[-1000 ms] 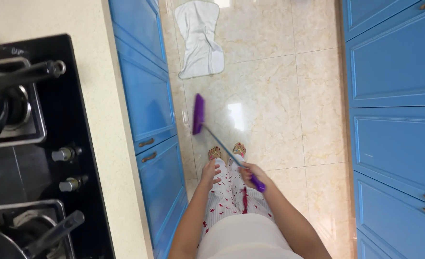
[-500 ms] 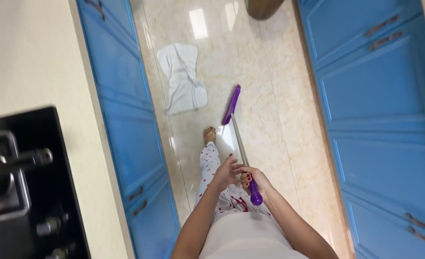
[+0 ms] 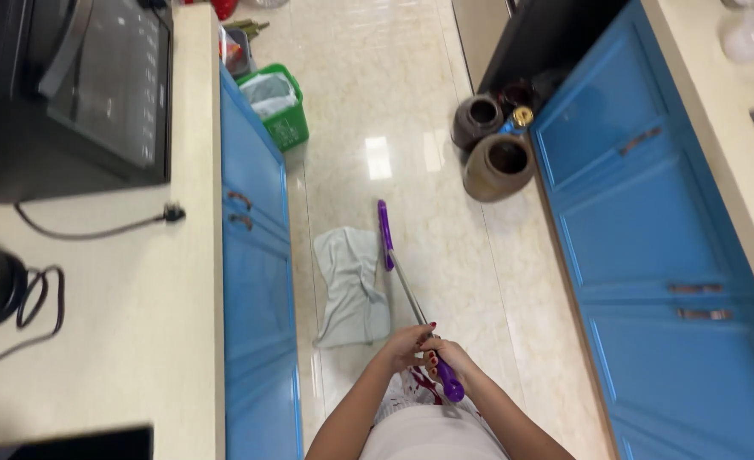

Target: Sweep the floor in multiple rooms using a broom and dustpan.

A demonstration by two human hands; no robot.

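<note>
Both of my hands grip a purple long-handled mop [image 3: 385, 234] over the glossy beige tiled floor. My right hand [image 3: 451, 358] is closed around the purple grip at the near end of the handle. Just above it, my left hand [image 3: 407, 345] is wrapped around the metal shaft. The flat purple mop head rests on the floor beside a crumpled white cloth [image 3: 350, 286], right at the cloth's right edge.
Blue cabinets [image 3: 258, 281] line the left under a cream counter [image 3: 130, 324] holding a black oven [image 3: 79, 85] and cords. More blue cabinets [image 3: 649, 255] run along the right. Two brown clay pots [image 3: 496, 162] and a green basket [image 3: 276, 106] stand on the floor ahead.
The view has shifted forward along the aisle; the stove is gone and the oven, pots and basket appear. My left hand came from beside my leg onto the mop shaft. The mop head swung near the cloth.
</note>
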